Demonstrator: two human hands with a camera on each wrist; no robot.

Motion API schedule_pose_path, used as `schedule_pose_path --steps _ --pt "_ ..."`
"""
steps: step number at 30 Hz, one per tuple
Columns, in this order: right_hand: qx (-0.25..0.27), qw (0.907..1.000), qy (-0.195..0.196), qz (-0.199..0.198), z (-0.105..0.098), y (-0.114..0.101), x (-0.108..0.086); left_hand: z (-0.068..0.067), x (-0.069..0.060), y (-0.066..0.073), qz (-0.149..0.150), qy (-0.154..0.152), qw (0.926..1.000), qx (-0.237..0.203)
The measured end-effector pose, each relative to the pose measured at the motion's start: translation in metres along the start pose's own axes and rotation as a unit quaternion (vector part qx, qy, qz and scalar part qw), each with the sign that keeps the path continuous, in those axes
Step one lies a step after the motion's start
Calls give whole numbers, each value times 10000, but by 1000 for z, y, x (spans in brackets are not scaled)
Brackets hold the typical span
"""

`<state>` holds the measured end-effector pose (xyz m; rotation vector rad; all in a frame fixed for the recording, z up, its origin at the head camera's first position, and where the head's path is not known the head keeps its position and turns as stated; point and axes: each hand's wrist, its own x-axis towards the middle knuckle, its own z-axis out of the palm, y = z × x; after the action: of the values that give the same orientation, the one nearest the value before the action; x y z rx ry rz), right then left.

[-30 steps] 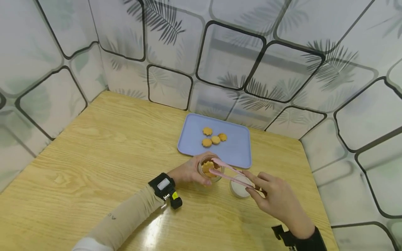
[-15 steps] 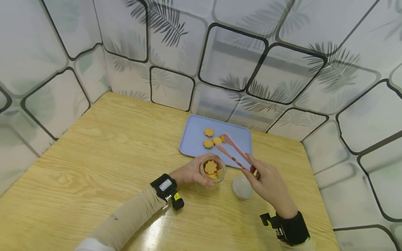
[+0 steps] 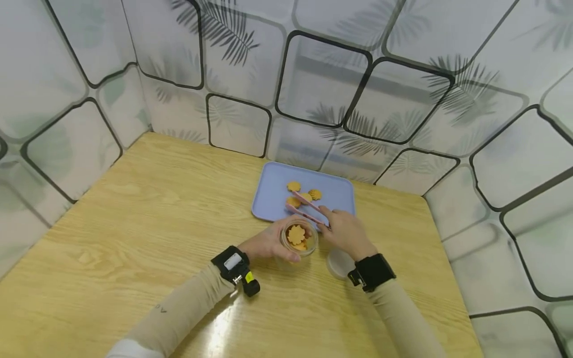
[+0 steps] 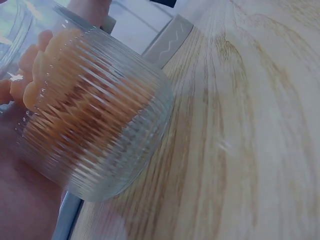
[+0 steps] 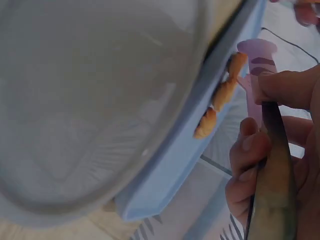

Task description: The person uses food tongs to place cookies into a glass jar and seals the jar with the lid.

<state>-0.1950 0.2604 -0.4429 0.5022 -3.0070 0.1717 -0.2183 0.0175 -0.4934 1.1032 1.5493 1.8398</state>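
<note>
Progress judged partway. Jar [image 4: 105, 135] contains several cookies [image 3: 296, 234], exact count hidden; 4 others lie on the tray [image 3: 272, 191], apparently what is left. Lid [image 3: 338, 262] is off, flat on the desk [image 3: 179, 199] just right of the jar, partly covered in view.

Left hand [image 3: 270, 244]: fingers curled around the jar, at the tray's near edge; whether its base touches the desk, cannot tell. Right hand [image 3: 346, 231]: fingers clamped on the tongs [image 3: 306, 201]. Tong tips stand apart, about the near-left cookie [image 3: 293, 202]; contact cannot be told.

Orientation: tongs' long axis slants from the right hand toward the far left, tips pointing at the tray's left part. Jar mouth faces upward; tilt of its axis uncertain.
</note>
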Motion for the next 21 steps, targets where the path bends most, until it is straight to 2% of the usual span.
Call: schedule_pose_path --steps 3,8,13,16,18,21 --pt "-75 9998 -83 172 4 -2 7 -1 -1 -1 22 38 9999 92" --pt "173 9991 -252 295 4 -4 13 -2 0 -1 69 16 9999 151" --pt "470 9968 -514 393 4 -4 14 -3 0 -1 15 -12 9997 239" --pt "604 9964 -490 342 5 -5 13 -3 -1 -1 4 -17 9997 231" --pt "794 9957 -385 266 5 -5 10 -3 0 -1 36 -49 9999 161" --pt "1428 9892 -250 226 1 -4 2 -3 1 -1 93 -124 9999 1"
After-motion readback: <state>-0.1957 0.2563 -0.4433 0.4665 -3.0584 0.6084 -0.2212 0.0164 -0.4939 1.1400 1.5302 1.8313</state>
